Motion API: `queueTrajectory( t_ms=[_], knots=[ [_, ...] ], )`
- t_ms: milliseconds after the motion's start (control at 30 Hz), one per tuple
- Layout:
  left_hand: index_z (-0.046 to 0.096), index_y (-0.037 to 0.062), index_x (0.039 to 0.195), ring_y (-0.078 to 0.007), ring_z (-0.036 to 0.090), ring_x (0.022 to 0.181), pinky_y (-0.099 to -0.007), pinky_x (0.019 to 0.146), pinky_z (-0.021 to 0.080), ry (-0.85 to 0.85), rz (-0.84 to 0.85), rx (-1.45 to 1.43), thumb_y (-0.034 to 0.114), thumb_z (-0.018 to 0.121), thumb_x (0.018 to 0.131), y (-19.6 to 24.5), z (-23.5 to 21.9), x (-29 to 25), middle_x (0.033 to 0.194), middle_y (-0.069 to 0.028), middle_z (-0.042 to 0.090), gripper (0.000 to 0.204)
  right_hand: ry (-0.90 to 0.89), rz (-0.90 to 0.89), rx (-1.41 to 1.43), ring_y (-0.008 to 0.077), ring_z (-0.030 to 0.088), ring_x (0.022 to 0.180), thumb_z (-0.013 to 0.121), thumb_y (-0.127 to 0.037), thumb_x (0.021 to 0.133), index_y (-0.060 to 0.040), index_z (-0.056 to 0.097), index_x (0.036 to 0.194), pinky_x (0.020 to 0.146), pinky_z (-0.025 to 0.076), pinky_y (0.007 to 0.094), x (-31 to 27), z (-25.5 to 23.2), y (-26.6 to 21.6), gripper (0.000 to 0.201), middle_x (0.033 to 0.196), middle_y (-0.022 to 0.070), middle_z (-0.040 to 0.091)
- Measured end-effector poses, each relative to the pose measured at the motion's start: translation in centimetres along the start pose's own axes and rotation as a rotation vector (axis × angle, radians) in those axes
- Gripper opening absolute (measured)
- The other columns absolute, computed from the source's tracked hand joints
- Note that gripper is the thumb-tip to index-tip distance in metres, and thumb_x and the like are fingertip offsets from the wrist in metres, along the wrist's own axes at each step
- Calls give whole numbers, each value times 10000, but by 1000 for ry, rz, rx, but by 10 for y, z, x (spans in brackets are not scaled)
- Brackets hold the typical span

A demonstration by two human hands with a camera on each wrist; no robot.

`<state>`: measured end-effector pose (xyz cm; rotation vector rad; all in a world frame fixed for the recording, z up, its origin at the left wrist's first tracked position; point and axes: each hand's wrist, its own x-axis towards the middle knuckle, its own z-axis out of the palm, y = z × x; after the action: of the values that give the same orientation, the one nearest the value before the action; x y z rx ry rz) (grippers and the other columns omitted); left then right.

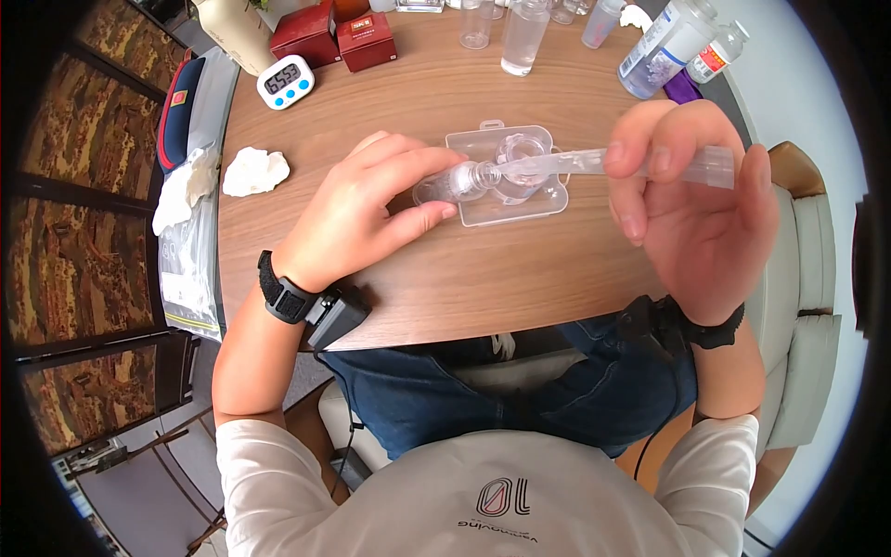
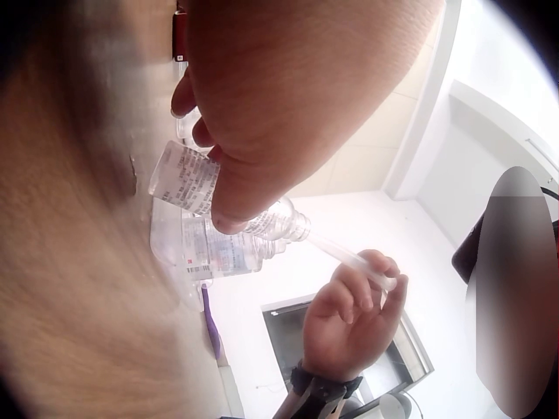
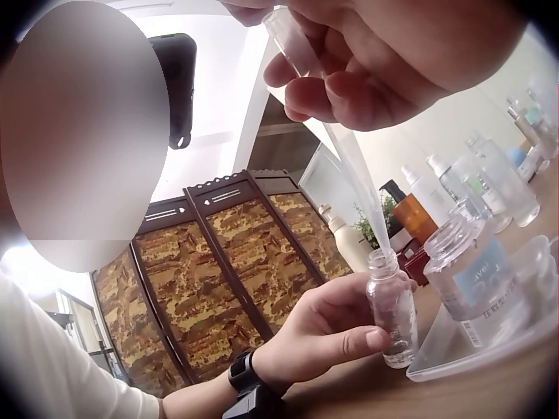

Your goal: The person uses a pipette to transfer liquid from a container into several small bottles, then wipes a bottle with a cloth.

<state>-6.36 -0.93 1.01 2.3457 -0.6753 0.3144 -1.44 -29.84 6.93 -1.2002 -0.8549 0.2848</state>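
My left hand (image 1: 357, 200) grips a small clear bottle (image 3: 395, 319) with printed text, its thumb on one side and fingers on the other. The bottle's neck is uncapped. In my right hand (image 1: 691, 223) is a long translucent plastic tube (image 1: 580, 163), wider at the top and narrowing downward, held between curled fingers and thumb. Its narrow tip meets the bottle's mouth, seen best in the right wrist view. Beside the bottle, an open clear jar (image 3: 476, 275) with a pale blue label stands in a clear plastic case (image 1: 478, 216).
A white timer (image 1: 286, 82) and red boxes (image 1: 366, 42) stand at the back left, with crumpled white tissue (image 1: 255, 172) nearer. Several clear bottles line the back, among them one with liquid (image 1: 525, 42). A large labelled bottle (image 1: 661, 51) stands at the back right, by a purple item (image 1: 682, 88).
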Motion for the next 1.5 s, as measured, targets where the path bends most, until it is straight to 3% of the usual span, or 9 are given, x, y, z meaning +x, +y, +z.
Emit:
queueTrajectory(
  t_ms=[500, 700, 767, 833, 900, 1000, 1100, 1500],
  knots=[
    [710, 49, 1183, -273, 653, 949, -369, 833, 539, -1, 2, 2, 120, 825, 808, 0, 0, 0, 1087, -113, 721, 398, 40, 18, 16, 136, 527, 651, 210, -395, 1114, -63, 517, 1034, 625, 456, 245, -2, 2, -4, 459, 1079, 166, 600],
    [706, 45, 1181, -277, 656, 937, -372, 835, 539, -1, -9, 14, 118, 821, 813, -1, 0, -1, 1086, -117, 721, 392, 61, -157, -45, 131, 518, 627, 214, -362, 1108, -79, 539, 1042, 591, 439, 221, -2, -16, -14, 435, 1081, 166, 611],
    [704, 41, 1181, -277, 657, 931, -371, 834, 539, 3, -4, 6, 118, 821, 814, -1, 1, 0, 1083, -119, 721, 393, 206, 18, -132, 131, 519, 625, 244, -355, 1098, -63, 573, 1067, 589, 432, 212, -2, -13, -5, 440, 1075, 159, 633],
    [699, 29, 1180, -269, 660, 916, -370, 820, 542, 41, -37, -35, 121, 821, 820, 1, 2, 0, 1049, -122, 715, 392, 173, 109, -26, 139, 545, 643, 277, -363, 1090, -12, 598, 1153, 583, 434, 222, 1, -5, 5, 480, 1123, 175, 663],
    [696, 23, 1180, -264, 660, 911, -368, 813, 545, 40, -58, -44, 121, 818, 823, 2, 1, -1, 1030, -124, 711, 390, 265, 347, -146, 153, 594, 674, 298, -387, 1086, 34, 581, 1240, 572, 451, 226, 8, 13, 10, 530, 1198, 201, 667],
    [692, 17, 1180, -258, 661, 902, -365, 800, 549, 34, -78, -42, 120, 811, 830, 2, -1, -1, 1005, -125, 704, 384, 250, 419, -165, 158, 637, 711, 302, -393, 1087, 41, 562, 1304, 561, 470, 228, 11, 15, 15, 550, 1251, 216, 661],
    [690, 15, 1180, -257, 661, 898, -364, 794, 552, 23, -71, -34, 117, 805, 834, 1, -1, -1, 1002, -127, 702, 379, 235, 383, -40, 155, 650, 722, 288, -420, 1090, 42, 557, 1308, 559, 478, 220, 9, 8, 23, 577, 1249, 211, 662],
    [687, 13, 1168, -258, 660, 890, -355, 783, 560, 27, -51, -21, 117, 811, 826, 0, 0, -1, 992, -127, 695, 378, 238, 373, -54, 148, 634, 708, 292, -452, 1085, 47, 548, 1320, 547, 466, 209, 9, 9, 20, 608, 1232, 191, 657]
  ],
)
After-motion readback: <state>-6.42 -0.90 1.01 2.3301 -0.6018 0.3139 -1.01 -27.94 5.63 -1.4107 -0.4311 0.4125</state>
